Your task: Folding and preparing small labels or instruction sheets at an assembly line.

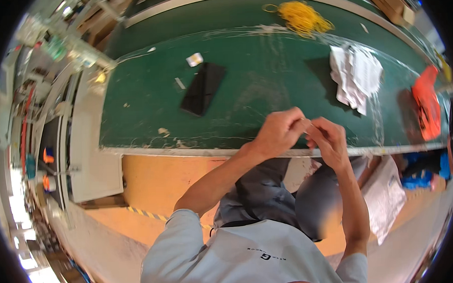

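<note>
My left hand and my right hand meet above the near edge of the green-topped table. Thumbs and fingers on both are pinched closed, and the tips come together. Whatever they hold between them is too small and too covered to make out. To the left on the tabletop lies a flat black rectangular object. Beyond my right hand is a crumpled white bundle, paper or cloth.
A tangle of thin yellow bands or cord lies at the far side. The right end holds a red plastic bag. A small white piece with a yellow mark sits beside the black object. Below the table hangs a pale cloth.
</note>
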Demonstrator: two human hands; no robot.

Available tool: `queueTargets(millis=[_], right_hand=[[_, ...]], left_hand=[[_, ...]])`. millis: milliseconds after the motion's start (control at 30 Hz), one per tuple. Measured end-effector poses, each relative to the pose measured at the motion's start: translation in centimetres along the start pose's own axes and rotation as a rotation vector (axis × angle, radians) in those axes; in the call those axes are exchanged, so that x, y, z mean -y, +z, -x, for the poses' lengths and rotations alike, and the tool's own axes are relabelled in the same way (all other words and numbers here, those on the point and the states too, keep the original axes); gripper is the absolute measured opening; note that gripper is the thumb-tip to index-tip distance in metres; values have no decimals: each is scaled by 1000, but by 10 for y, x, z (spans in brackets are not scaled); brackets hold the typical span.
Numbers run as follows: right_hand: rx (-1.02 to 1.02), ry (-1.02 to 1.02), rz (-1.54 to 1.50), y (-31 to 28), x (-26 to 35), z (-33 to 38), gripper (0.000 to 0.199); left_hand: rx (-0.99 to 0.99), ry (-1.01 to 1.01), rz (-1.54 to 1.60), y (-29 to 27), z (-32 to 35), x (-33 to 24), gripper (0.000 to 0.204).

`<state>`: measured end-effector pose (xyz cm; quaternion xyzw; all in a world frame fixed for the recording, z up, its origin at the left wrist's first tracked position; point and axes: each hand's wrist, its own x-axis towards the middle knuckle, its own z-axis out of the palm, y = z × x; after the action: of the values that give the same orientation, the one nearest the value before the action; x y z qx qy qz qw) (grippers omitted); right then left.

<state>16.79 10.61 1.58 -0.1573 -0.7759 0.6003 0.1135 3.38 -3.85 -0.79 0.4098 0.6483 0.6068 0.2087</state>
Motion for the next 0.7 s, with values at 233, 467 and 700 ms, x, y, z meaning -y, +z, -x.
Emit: queueTargets(millis=[233,467,700], right_hand=[[91,-27,-102,1,9,-5,18],[-59,-19,-160,0,-2,3,21],[4,-27,-130,13,5,-11,24]], left_hand=[[-23,278,-86,-12,-3,-8,24],[55,134,-50,-4,-20,-10,31],[-67,228,-129,-15,-11,-8,23]])
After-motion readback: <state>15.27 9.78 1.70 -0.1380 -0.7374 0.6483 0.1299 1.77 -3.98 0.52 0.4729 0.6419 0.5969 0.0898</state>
